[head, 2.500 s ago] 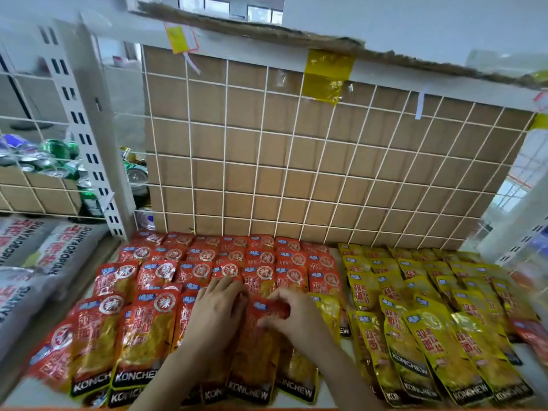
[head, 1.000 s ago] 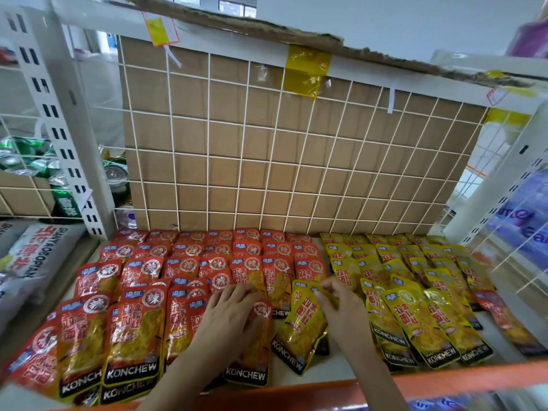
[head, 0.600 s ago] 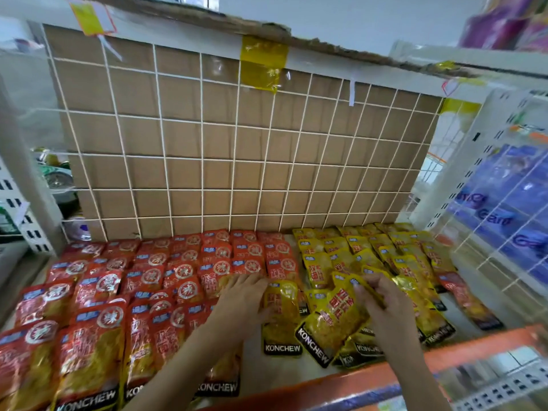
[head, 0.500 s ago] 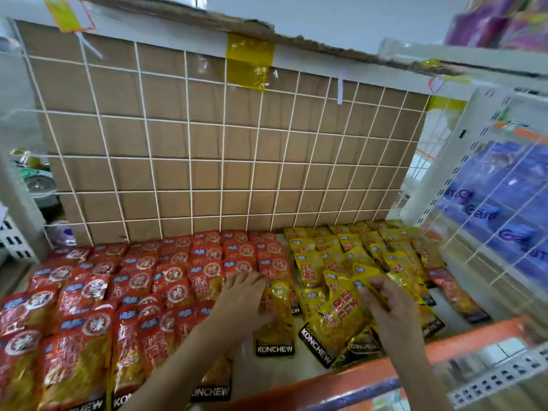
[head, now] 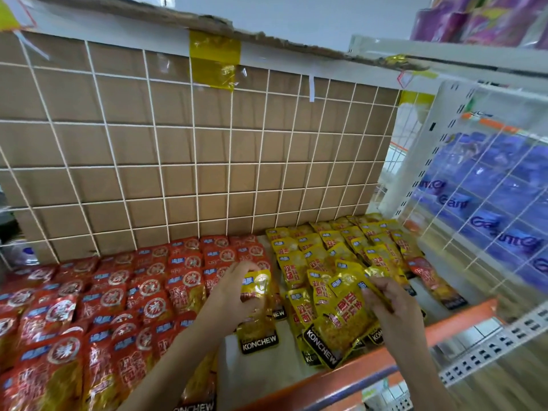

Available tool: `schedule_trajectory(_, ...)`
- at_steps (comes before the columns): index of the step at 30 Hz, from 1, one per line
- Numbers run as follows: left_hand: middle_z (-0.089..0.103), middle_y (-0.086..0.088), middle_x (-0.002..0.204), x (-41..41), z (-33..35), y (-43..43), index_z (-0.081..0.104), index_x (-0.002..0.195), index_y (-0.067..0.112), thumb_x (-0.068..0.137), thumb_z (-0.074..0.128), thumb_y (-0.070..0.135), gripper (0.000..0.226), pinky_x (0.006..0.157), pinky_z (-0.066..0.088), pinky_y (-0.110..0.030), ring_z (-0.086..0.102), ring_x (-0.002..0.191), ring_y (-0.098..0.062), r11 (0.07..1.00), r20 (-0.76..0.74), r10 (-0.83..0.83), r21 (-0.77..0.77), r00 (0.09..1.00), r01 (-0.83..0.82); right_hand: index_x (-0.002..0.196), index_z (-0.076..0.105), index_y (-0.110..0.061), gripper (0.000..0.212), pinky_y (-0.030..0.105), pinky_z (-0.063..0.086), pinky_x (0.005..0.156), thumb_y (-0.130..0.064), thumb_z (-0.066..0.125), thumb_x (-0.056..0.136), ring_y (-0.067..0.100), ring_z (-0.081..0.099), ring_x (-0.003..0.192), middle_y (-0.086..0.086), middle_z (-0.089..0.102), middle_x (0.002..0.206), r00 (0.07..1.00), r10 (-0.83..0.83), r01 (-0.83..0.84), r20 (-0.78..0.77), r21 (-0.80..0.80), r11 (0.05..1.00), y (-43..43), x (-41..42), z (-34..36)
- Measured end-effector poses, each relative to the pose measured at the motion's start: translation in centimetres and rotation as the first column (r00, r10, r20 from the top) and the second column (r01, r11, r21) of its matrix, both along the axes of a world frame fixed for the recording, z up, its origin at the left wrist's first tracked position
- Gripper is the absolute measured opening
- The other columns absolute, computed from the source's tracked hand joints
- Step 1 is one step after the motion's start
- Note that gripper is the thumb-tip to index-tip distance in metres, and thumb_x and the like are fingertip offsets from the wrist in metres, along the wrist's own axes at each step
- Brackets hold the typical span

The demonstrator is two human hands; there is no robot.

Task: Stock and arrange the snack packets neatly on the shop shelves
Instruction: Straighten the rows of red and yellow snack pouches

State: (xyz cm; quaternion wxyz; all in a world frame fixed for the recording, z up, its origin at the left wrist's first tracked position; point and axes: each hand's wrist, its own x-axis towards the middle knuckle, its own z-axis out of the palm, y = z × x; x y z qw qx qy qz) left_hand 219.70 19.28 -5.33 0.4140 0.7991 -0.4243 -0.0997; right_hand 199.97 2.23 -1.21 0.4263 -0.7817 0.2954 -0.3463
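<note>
A person's 2 hands work apart on a shop shelf (head: 385, 358) with an orange front edge. The left hand (head: 234, 295) grips the top of a yellow packet (head: 258, 310) lying between the 2 colour groups. The right hand (head: 385, 307) pinches the upper corner of a tilted yellow packet (head: 341, 317) near the front edge. Red packets (head: 118, 292) fill the shelf's left side in overlapping rows; more yellow packets (head: 341, 250) fill the right. A white wire grid (head: 195, 164) backed with cardboard stands behind.
</note>
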Motion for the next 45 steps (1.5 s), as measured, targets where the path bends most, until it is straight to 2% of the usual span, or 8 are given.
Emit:
schedule_trajectory(5,0.057,0.013,0.1,0.4,0.1,0.4,0.044,0.104,0.035,0.082,0.07,0.015,0.039,0.074,0.043,-0.014,0.056,0.087,-0.004,0.996,-0.076,-0.011,-0.085,0.997,0.005,0.077,0.06,-0.01,0.011,0.011,0.034,0.047,-0.002,0.061,0.085,0.004,0.045,0.05,-0.001,0.055,0.056,1.0,-0.007,0.007,0.009,0.028,1.0,-0.6,-0.2,-0.3)
schedule_trajectory(9,0.061,0.006,0.091,0.5,1.3,0.2,0.051,0.105,0.023,0.083,0.068,0.009,0.032,0.059,0.046,-0.013,0.059,0.072,0.001,0.973,-0.21,0.064,-0.204,0.976,-0.107,0.075,0.061,-0.01,0.011,0.012,0.033,0.047,-0.003,0.063,0.084,0.007,0.043,0.05,0.015,0.057,0.062,0.999,-0.043,0.042,0.024,0.023,0.999,-1.5,-0.8,-0.5)
schedule_trajectory(17,0.059,0.008,0.099,-1.1,2.9,-3.2,0.051,0.102,0.03,0.086,0.065,0.012,0.028,0.06,0.042,-0.006,0.057,0.074,0.009,0.953,-0.321,0.061,-0.263,0.945,-0.15,0.077,0.064,-0.018,0.01,0.01,0.038,0.049,-0.01,0.066,0.083,0.004,0.049,0.051,-0.005,0.06,0.063,0.982,-0.184,0.178,0.041,0.115,0.977,-5.9,-4.0,-1.4)
schedule_trajectory(23,0.052,0.016,0.106,-3.9,2.8,-9.0,0.048,0.112,0.026,0.088,0.063,0.017,0.03,0.066,0.035,-0.001,0.051,0.087,0.019,0.973,-0.32,0.008,-0.217,0.947,-0.082,0.077,0.064,-0.015,0.008,0.015,0.035,0.05,-0.011,0.064,0.084,0.018,0.045,0.059,0.011,0.057,0.066,0.966,-0.253,0.24,0.051,0.185,0.953,-10.9,-6.9,-2.7)
schedule_trajectory(29,0.055,-0.001,0.082,-6.6,2.8,-16.3,0.05,0.113,0.025,0.088,0.063,0.011,0.032,0.051,0.035,-0.014,0.047,0.054,-0.003,0.98,-0.334,-0.084,-0.2,0.939,0.016,0.073,0.063,-0.016,0.018,0.009,0.031,0.047,-0.003,0.061,0.086,0.001,0.044,0.048,-0.003,0.055,0.052,0.958,-0.281,0.265,0.06,0.196,0.944,-16.4,-9.3,-3.9)
schedule_trajectory(32,0.056,-0.006,0.08,-7.5,2.7,-19.9,0.049,0.119,0.025,0.086,0.064,0.008,0.04,0.047,0.032,-0.018,0.04,0.046,-0.006,0.983,-0.313,-0.126,-0.167,0.941,0.076,0.071,0.064,-0.015,0.02,0.008,0.037,0.063,-0.001,0.06,0.085,-0.004,0.051,0.048,-0.011,0.063,0.053,0.959,-0.273,0.248,0.079,0.234,0.94,-18.8,-9.9,-4.1)
schedule_trajectory(40,0.053,0.005,0.113,-9.0,1.4,-27.1,0.045,0.127,0.022,0.087,0.062,0.01,0.045,0.062,0.043,-0.027,0.053,0.074,-0.015,0.994,-0.305,-0.103,0.015,0.947,0.113,0.067,0.064,-0.02,0.026,0.017,0.038,0.044,-0.004,0.06,0.087,0.002,0.046,0.045,-0.008,0.059,0.053,0.976,-0.209,0.194,0.068,0.179,0.964,-23.8,-9.7,-4.3)
schedule_trajectory(45,0.048,0.005,0.132,-10.3,0.6,-29.4,0.046,0.13,0.022,0.086,0.065,0.027,0.048,0.091,0.04,-0.024,0.048,0.111,-0.013,0.982,-0.062,-0.033,0.186,0.998,0.044,0.072,0.066,-0.024,0.019,0.039,0.049,0.064,-0.01,0.063,0.086,0.018,0.06,0.071,-0.002,0.069,0.079,0.986,-0.165,0.161,0.003,0.184,0.97,-25.5,-8.3,-4.6)
